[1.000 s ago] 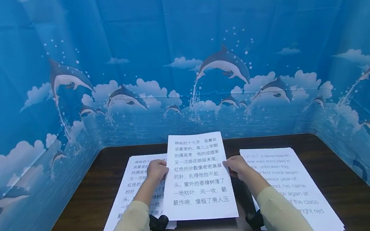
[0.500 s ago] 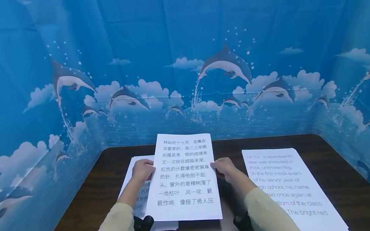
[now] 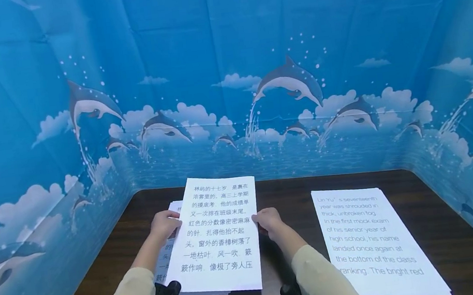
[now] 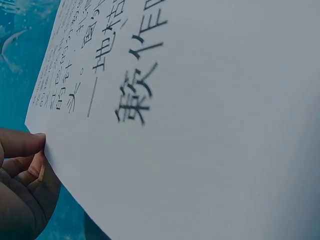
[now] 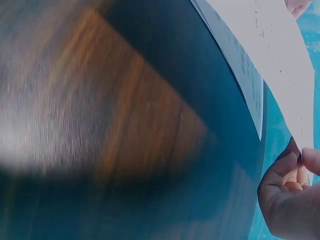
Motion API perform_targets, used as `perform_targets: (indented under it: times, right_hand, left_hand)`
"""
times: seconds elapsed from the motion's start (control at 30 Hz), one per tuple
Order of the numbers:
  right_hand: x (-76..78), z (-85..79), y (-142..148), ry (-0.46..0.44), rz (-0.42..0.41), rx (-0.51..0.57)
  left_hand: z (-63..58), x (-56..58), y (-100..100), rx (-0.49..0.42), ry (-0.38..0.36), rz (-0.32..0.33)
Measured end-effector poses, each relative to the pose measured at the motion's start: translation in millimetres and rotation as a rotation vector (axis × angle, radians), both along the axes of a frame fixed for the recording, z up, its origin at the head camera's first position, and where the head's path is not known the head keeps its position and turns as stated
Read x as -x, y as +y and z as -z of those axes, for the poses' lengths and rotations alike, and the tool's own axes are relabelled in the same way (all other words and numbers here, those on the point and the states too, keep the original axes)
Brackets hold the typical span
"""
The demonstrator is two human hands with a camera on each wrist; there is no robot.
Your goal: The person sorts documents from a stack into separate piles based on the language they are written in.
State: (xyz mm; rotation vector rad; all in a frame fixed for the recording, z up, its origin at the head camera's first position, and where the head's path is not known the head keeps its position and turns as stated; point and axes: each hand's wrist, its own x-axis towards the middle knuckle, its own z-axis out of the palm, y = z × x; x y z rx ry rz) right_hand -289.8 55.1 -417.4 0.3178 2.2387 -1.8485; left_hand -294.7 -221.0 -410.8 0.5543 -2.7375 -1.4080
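A white sheet of paper [image 3: 216, 237] with printed Chinese text is held up over a stack of similar sheets [image 3: 162, 260], covering most of that stack. My left hand [image 3: 165, 225] pinches its left edge between thumb and fingers; in the left wrist view the thumb of the left hand [image 4: 22, 175] presses on the printed face. On the opposite edge, my right hand [image 3: 269, 221] pinches the paper too. The right wrist view shows the right hand [image 5: 290, 192] at the sheet's edge, with the sheet [image 5: 287, 75] raised above the stack [image 5: 240, 65].
To the right lies another stack of papers [image 3: 368, 244] printed in English. Everything rests on a dark wood table [image 3: 285, 188]. A blue curtain with dolphins [image 3: 230, 94] surrounds the table at the back and sides.
Both hands have carried the sheet leftward, from between the two stacks to over the left stack, and slightly lower. The right arm no longer covers part of the English papers.
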Motion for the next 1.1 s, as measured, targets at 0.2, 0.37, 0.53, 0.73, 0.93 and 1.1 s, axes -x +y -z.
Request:
perform_targets:
  times: [0.2, 0.37, 0.53, 0.73, 0.93, 1.1]
  right_hand:
    - [-5.6, 6.4, -11.9, 0.005, 0.012, 0.012]
    - [-6.8, 11.7, -17.4, 0.002, 0.018, 0.022]
    - [-8.7, 10.4, -22.8, 0.018, -0.001, 0.028]
    - [-7.6, 12.2, -29.7, 0.012, 0.004, 0.03]
    - [-8.3, 16.3, -35.8, 0.005, -0.003, 0.042]
    - [-9.9, 18.0, -38.7, 0.003, -0.031, 0.052]
  left_hand:
    - [-7.4, -14.4, -2.3, -0.028, -0.007, -0.005]
    - [-4.4, -17.1, -5.8, -0.033, -0.015, 0.0]
    - [11.6, -9.3, -18.0, 0.005, 0.002, -0.025]
    - [43.3, 10.1, -39.7, 0.05, 0.02, -0.043]
    - [19.4, -4.9, -29.5, 0.046, -0.003, -0.048]
    - [1.0, -18.2, -21.1, 0.027, -0.027, -0.062]
